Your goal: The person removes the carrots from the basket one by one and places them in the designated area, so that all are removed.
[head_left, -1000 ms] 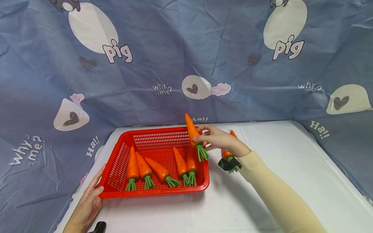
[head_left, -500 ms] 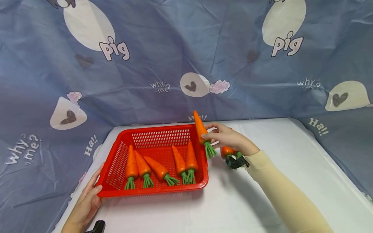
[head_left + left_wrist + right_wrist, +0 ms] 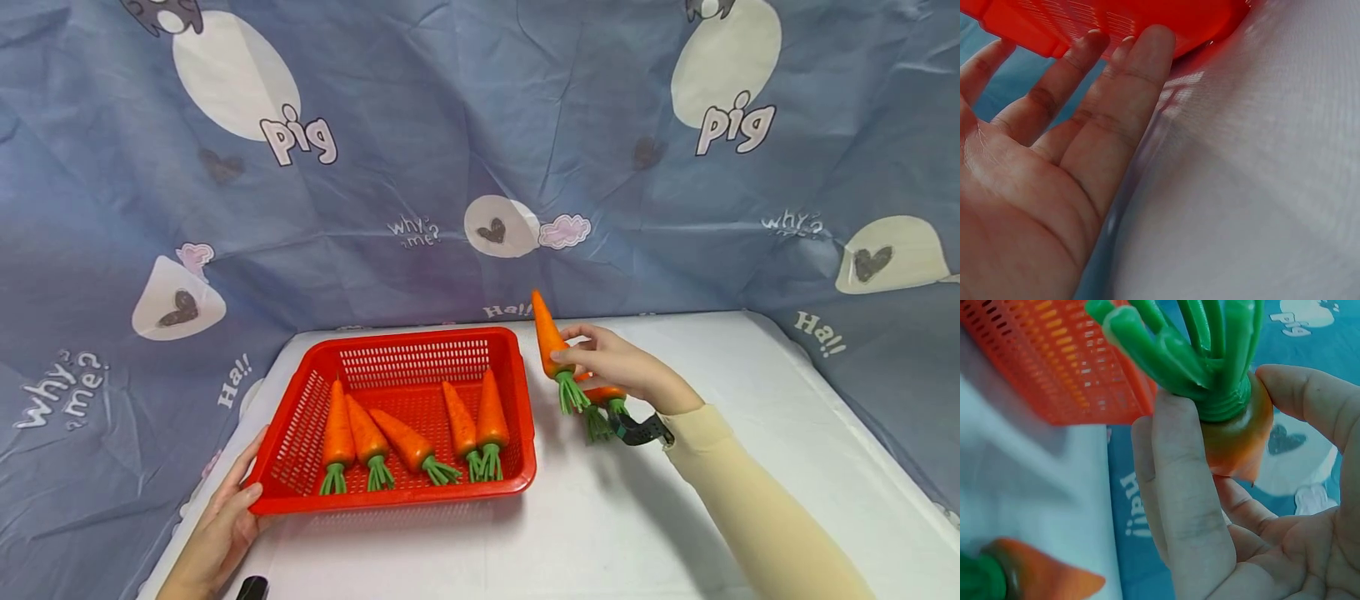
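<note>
My right hand [image 3: 611,360] pinches a carrot [image 3: 550,333] between thumb and fingers near its green stem end, tip pointing up. It is held just right of the red basket [image 3: 525,417]. In the right wrist view, the green stems [image 3: 1210,362] stand out above the fingertips. My left hand [image 3: 225,517] is at the basket's front left corner, thumb at the rim. Its fingers [image 3: 1116,106] reach out fairly straight, tips against the basket's outer wall. Inside the basket lie several carrots [image 3: 339,429], stems toward me.
Right of the basket, other carrots [image 3: 606,392] lie on the white tablecloth [image 3: 420,550], partly hidden behind my right hand and wrist strap [image 3: 637,430]. A printed blue cloth [image 3: 622,192] hangs behind and along the sides.
My right hand has moved the carrot rightward, from over the basket's right side to beyond its rim. The left hand and basket stay nearly in place.
</note>
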Available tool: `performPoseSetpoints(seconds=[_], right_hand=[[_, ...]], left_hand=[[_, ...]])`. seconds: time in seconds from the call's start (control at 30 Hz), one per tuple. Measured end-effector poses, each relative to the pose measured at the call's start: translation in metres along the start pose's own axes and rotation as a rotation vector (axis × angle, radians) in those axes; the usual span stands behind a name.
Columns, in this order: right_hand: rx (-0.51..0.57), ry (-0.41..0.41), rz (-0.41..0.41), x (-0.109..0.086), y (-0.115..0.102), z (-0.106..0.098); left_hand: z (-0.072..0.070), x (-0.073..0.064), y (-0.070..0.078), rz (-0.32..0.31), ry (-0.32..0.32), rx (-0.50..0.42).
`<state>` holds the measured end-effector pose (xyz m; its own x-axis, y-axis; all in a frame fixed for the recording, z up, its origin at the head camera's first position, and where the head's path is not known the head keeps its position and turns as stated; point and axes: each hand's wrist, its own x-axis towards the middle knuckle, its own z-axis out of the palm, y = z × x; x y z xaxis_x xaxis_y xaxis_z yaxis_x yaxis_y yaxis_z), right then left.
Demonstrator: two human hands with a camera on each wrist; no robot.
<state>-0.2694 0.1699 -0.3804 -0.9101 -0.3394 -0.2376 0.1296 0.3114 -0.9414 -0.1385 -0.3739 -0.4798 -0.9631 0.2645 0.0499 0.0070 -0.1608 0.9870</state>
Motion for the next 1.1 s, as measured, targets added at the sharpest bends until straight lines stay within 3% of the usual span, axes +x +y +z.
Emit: performPoseSetpoints(seconds=[0.77,1.1], right_hand=[[0.022,0.036,0.043,-0.024,0.031,-0.042],[0.017,0.035,0.060,-0.029,0.043,-0.058]], left_hand=[[0.000,0.000,0.002,-0.009,0.016,0.013],[-0.001,0.001,-0.001,0.027,-0.024,-0.039]])
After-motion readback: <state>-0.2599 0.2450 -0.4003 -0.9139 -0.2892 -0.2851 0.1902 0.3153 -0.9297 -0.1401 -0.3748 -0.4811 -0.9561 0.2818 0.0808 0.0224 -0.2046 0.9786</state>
